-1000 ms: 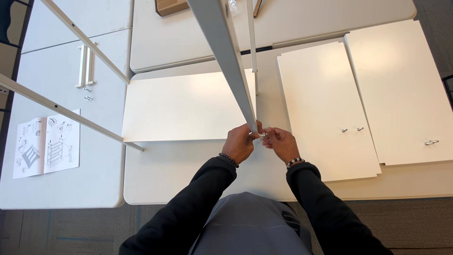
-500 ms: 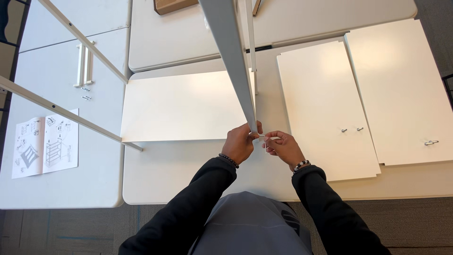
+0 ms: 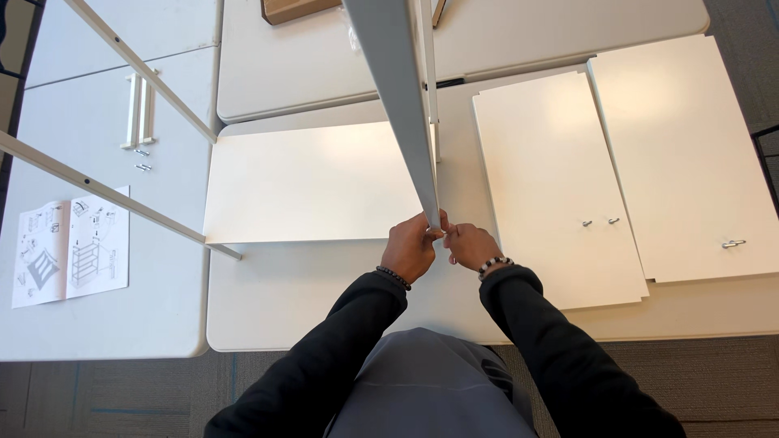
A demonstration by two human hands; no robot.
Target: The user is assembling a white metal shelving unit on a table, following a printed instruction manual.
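A long grey metal rail [image 3: 398, 97] rises steeply from the table toward the camera. My left hand [image 3: 410, 247] grips its lower end against the table. My right hand [image 3: 469, 245] is closed beside it, fingertips pinched at the same end of the rail on something too small to make out. Both hands meet just in front of a white shelf panel [image 3: 308, 182] lying flat on the white table [image 3: 324, 292]. I wear dark long sleeves and bead bracelets on both wrists.
Two larger white panels [image 3: 552, 178] [image 3: 690, 146] with small metal fittings lie to the right. Two thin white rails [image 3: 122, 203] [image 3: 138, 65] slant across the left. An instruction sheet [image 3: 69, 255], two white handles [image 3: 138, 109] and screws sit on the left table. A brown box [image 3: 292, 8] lies far back.
My right hand has drawn in closer to the left hand at the rail's end. The rail has stayed nearly still.
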